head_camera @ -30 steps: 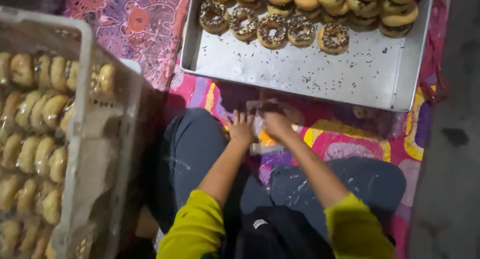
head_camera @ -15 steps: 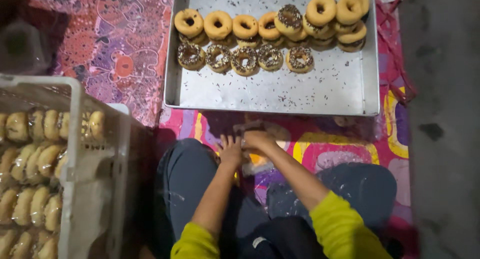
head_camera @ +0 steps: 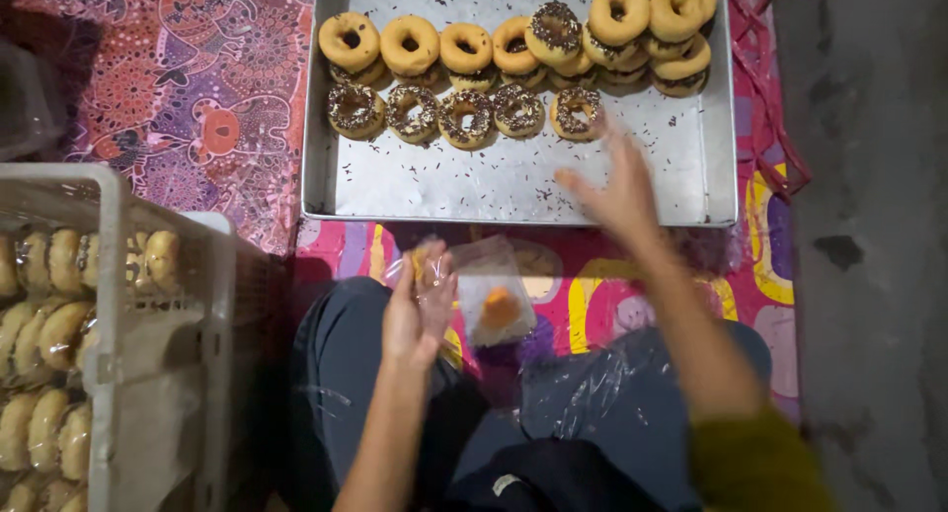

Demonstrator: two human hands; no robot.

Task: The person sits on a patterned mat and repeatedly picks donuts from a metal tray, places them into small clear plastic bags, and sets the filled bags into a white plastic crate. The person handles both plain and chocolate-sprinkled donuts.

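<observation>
My left hand (head_camera: 419, 310) holds a clear plastic bag (head_camera: 486, 293) open above my lap. My right hand (head_camera: 614, 186) is blurred, fingers spread, stretched over the near part of the metal tray (head_camera: 513, 181) and holding nothing. Its fingertips are just below the rightmost sprinkled donut (head_camera: 576, 112). A front row of chocolate-sprinkled donuts (head_camera: 464, 117) lies on the tray. Behind it, plain-topped donuts (head_camera: 410, 46) sit stacked, with a taller pile (head_camera: 652, 33) at the right.
A white plastic crate (head_camera: 109, 305) at my left holds several bagged donuts (head_camera: 49, 334). A colourful patterned mat (head_camera: 188, 97) lies under the tray. Bare dark floor (head_camera: 869, 176) runs along the right. Loose plastic film (head_camera: 592, 393) lies on my lap.
Both hands were together at the bag in front of my lap. My right hand has left it and moved up over the tray toward the sprinkled donuts. The view has tilted down.
</observation>
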